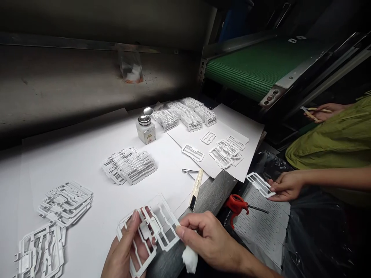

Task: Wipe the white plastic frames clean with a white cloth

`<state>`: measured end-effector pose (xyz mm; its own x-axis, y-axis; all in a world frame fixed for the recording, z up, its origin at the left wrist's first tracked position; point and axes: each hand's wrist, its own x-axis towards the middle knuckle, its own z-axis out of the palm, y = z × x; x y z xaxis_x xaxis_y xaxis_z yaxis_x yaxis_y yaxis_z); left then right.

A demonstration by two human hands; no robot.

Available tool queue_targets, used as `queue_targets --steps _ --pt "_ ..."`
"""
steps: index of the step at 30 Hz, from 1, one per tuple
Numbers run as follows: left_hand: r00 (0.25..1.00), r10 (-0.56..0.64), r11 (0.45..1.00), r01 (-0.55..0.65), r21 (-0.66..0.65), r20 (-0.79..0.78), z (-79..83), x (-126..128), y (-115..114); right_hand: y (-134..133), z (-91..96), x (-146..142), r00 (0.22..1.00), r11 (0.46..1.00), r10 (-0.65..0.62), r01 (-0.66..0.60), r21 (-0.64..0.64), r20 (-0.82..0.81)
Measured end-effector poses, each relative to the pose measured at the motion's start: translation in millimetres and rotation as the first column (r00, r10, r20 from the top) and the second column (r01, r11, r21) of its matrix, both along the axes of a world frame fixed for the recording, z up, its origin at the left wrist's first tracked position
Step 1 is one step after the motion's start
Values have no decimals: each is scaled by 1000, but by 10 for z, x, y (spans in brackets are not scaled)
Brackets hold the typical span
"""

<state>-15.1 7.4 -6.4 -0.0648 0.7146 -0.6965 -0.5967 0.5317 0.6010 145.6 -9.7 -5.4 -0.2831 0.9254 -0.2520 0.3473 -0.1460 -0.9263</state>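
Note:
My left hand (123, 247) grips a thin white plastic frame with long slots (145, 266) at its left part. At the right edge, my right hand (210, 239) pinches white slotted plastic (170, 208) between thumb and fingers. I cannot tell whether this is one wide piece or two overlapping ones. A wad of white cotton (190, 260) hangs below the right fingers, held in the same hand. Beyond the hands lie loose piles of similar white frames (130, 166). Left of them sit more piles, one (68, 202) above another (42, 251).
A metal-capped bottle (146, 133) stands before rows of frames (185, 114). Nippers (196, 189) lie near the table edge. To the right, another person's hand (286, 185) holds a frame; the other hand (321, 112) holds a tool. A green conveyor (246, 67) and red-handled tool (237, 204) are nearby.

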Motion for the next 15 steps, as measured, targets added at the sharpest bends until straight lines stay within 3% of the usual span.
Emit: queue_targets --steps 6,15 --pt "998 -9 1000 9 -5 69 -113 -14 -4 0 -131 -3 973 975 -113 70 -212 -200" --pt "996 49 997 -44 -67 71 71 66 19 -33 -207 -20 940 953 -156 62 -297 -304"
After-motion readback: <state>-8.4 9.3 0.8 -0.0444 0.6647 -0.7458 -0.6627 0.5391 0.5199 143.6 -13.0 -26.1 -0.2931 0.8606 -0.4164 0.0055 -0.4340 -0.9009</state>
